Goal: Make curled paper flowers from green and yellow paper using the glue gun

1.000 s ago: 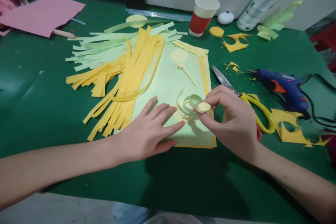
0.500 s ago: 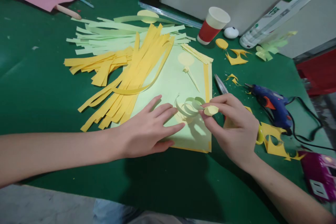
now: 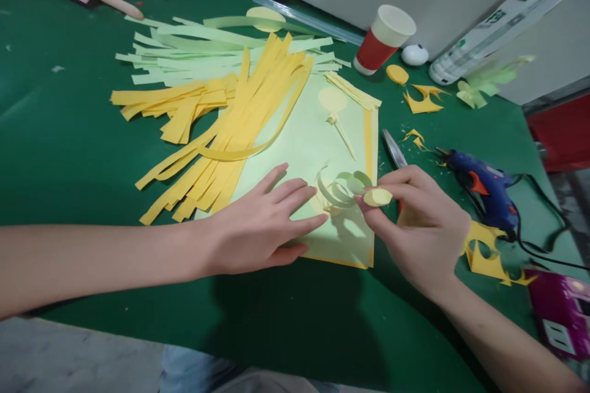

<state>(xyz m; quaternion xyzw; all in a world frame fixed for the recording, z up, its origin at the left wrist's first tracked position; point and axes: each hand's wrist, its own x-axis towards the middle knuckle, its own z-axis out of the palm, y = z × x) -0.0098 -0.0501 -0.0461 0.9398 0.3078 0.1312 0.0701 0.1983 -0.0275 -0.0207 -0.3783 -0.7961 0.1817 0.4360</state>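
My left hand (image 3: 271,221) lies with fingers spread over the lower part of a pale green paper sheet (image 3: 295,129). Between thumb and fingertips, my right hand (image 3: 410,221) pinches a curled green paper strip (image 3: 338,193) with a small pale yellow piece (image 3: 378,198) at its end. The curls hang over a pale yellow circle on the sheet, partly hidden. Above them on the sheet rest a thin rolled paper stem (image 3: 342,135) and another pale yellow circle (image 3: 332,99). Yellow paper strips (image 3: 258,116) lie across the sheet's left side.
Light green strips (image 3: 198,52) spread behind the yellow ones. Scissors (image 3: 394,148), partly under my right hand, a blue glue gun (image 3: 483,187) with its cord and yellow scraps (image 3: 483,258) lie to the right. A paper cup (image 3: 382,40) stands at the back by the wall.
The view has shifted slightly, so most things sit a little differently in the picture. Both hands keep nearly the same pose over the sheet, with the curled strip still in my right fingers.
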